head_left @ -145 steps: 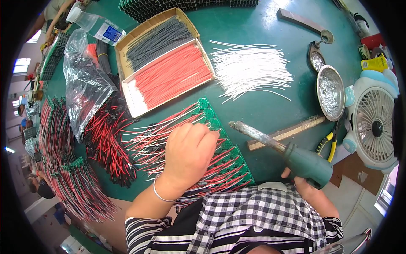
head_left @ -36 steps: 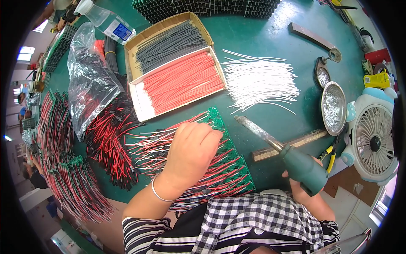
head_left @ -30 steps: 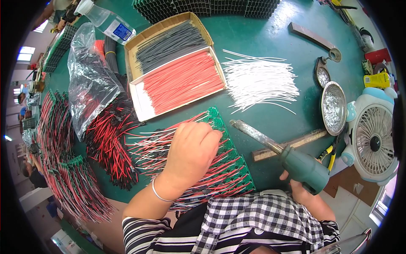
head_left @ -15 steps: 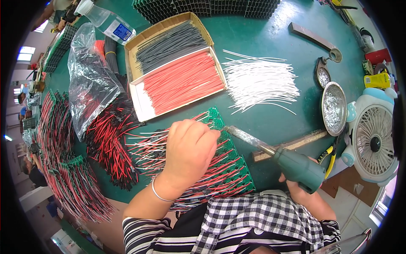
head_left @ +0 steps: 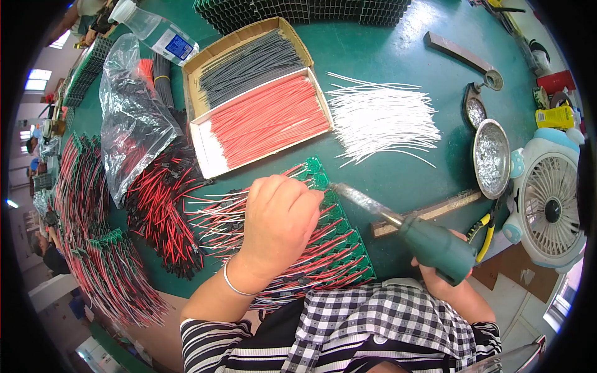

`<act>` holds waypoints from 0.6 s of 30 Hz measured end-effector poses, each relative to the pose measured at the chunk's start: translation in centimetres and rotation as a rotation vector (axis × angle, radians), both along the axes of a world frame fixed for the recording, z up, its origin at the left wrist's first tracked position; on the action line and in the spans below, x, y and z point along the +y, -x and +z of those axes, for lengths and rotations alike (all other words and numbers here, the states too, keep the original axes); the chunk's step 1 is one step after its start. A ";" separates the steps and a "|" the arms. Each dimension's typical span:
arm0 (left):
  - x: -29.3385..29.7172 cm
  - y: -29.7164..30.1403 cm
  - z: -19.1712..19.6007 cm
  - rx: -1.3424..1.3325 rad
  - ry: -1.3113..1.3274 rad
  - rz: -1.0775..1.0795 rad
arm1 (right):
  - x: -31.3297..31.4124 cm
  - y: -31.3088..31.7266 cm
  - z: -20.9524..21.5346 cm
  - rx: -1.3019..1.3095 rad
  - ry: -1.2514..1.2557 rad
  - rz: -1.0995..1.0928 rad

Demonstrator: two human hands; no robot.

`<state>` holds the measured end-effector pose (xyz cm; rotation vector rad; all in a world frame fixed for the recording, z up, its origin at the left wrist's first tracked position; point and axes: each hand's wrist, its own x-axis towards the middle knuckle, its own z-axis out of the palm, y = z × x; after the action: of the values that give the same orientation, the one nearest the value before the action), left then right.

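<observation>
My left hand (head_left: 280, 214) is over a green circuit board panel (head_left: 357, 252), its thumb and fingers pinched together at the panel's upper part. What the fingertips grip is hidden; it is too small to make out. Rows of red, white and black wires (head_left: 323, 264) run leftward from the panel, passing under my left hand. In my right hand (head_left: 435, 276) is a soldering gun with a green body (head_left: 438, 248) and a metal barrel. Its tip points left, close to the panel's edge and just right of my left fingertips.
An open box (head_left: 205, 163) of red and grey tubes lies beyond my left hand, beside a pile of white wires (head_left: 385, 121). Bundled wired boards (head_left: 106, 248) and a plastic bag (head_left: 134, 124) fill the left. A metal dish (head_left: 491, 158), yellow-handled pliers (head_left: 485, 242) and a fan (head_left: 550, 208) stand right.
The soldering gun's tip has shifted very slightly at the panel's edge. My left hand stays in the same place, still pinched.
</observation>
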<state>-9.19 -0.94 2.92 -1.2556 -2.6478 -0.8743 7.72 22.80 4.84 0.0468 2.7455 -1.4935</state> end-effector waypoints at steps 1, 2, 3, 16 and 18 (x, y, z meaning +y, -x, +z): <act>0.1 0.1 0.0 -0.003 -0.002 -0.002 | 0.1 0.0 0.2 -0.001 -0.001 -0.003; 0.1 0.0 0.1 -0.007 -0.001 -0.001 | 0.3 0.0 0.7 -0.060 0.009 -0.046; 0.1 0.0 0.3 -0.014 0.004 -0.003 | 0.5 0.0 1.0 -0.119 0.019 -0.088; -1.2 -1.4 1.1 -0.011 0.056 0.016 | -0.8 -2.1 -1.1 0.097 0.459 -0.439; -1.6 -1.3 2.3 -0.020 0.080 0.018 | -0.5 -1.8 -1.4 0.196 0.424 -0.421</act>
<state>-7.91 -2.55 5.19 -1.2449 -2.7310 -0.7903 9.48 22.34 3.44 0.5254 2.5974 -2.2698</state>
